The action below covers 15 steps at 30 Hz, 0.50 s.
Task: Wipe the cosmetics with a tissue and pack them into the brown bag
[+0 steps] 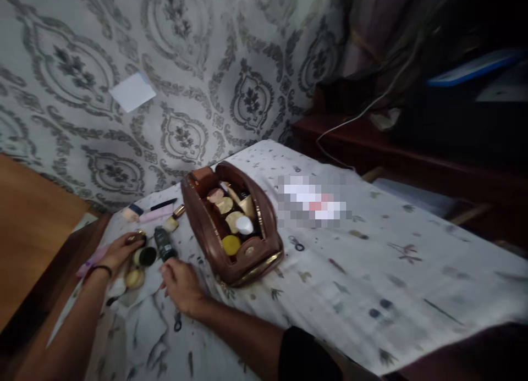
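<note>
On the left of the cloth, my left hand (119,253), with a dark band at the wrist, has its fingers closed around a small dark jar with a gold-coloured edge (139,237). Just below it lie a dark round jar (145,256) and a pale yellow round piece (134,278). My right hand (181,285) has its fingers curled at the lower end of a dark green bottle (164,243); blur hides the exact grip. To the right, an open brown cosmetic bag (270,227) holds several round pale items, a yellow lid (231,245) and a white cap (244,225).
Behind my hands lie a pink tube (157,213), a black pencil (163,204) and a gold-and-dark lipstick-like tube (179,211). A blurred-out item (313,200) rests right of the bag. The patterned wall (181,133) bounds the back; a cable (363,114) hangs at the right.
</note>
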Tool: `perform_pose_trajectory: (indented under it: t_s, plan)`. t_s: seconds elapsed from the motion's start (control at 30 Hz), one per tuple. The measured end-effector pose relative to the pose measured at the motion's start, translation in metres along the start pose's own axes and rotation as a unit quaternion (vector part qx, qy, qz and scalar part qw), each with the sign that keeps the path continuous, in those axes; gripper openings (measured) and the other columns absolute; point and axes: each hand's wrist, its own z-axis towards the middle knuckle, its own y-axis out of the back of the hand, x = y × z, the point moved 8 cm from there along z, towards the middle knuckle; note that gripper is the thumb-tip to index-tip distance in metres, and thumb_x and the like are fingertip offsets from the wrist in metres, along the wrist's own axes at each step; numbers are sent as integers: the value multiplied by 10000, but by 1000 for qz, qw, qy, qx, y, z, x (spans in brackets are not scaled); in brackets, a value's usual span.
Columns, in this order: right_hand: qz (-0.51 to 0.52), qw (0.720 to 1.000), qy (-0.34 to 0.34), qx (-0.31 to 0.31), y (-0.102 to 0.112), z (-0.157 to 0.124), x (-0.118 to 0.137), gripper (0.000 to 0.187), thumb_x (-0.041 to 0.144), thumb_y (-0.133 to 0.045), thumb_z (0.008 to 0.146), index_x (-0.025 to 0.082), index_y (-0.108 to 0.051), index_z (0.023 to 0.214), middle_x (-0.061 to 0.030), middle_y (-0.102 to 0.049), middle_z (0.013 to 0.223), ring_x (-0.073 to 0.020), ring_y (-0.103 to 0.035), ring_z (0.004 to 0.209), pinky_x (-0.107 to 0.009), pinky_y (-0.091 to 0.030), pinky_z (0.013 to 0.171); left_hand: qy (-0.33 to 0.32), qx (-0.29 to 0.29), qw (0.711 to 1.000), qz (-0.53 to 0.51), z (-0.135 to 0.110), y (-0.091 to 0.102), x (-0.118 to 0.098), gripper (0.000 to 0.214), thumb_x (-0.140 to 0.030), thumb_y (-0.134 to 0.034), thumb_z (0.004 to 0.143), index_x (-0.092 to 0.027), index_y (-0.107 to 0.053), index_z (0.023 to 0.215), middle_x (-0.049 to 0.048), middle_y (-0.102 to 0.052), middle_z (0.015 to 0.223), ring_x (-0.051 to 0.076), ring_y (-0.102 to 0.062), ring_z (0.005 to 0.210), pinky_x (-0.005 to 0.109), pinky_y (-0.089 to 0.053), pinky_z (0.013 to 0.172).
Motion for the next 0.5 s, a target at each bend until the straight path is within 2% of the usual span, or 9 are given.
perform_pose_trajectory:
  t_s: [0.17,0.33,0.4,0.5]
  plan:
    - [22,1000,16,6,-3,3,0,174,190,-421,946,194,-565,850,47,-544,633,-75,-518,498,-152,-393,483,-59,-4,997,55,-2,6,-6,644,-618,-670,595,-155,-652,1042,94,-734,960,260,-683,902,370,-537,816]
    - [48,998,42,6,-7,6,-4,169,205,-413,936,199,-553,842,34,-569,661,-86,-544,509,-162,-407,458,-125,-23,987,101,-24,13,-19,574,-638,-603,679,-164,-676,994,114,-711,1060,277,-635,1004,407,-475,933]
    - [52,997,50,2,-8,6,-5,169,213,-412,931,200,-556,842,33,-573,655,-90,-550,510,-167,-414,459,-142,-26,983,115,-35,10,-22,522,-625,-580,722,-177,-689,968,104,-712,1040,274,-625,1000,401,-467,935]
    - [55,997,59,-3,-7,6,-5,180,230,-412,926,200,-563,833,24,-584,653,-103,-563,518,-184,-427,473,-146,-22,981,129,-46,2,-23,504,-599,-623,715,-175,-701,975,93,-712,981,271,-627,942,392,-478,888]
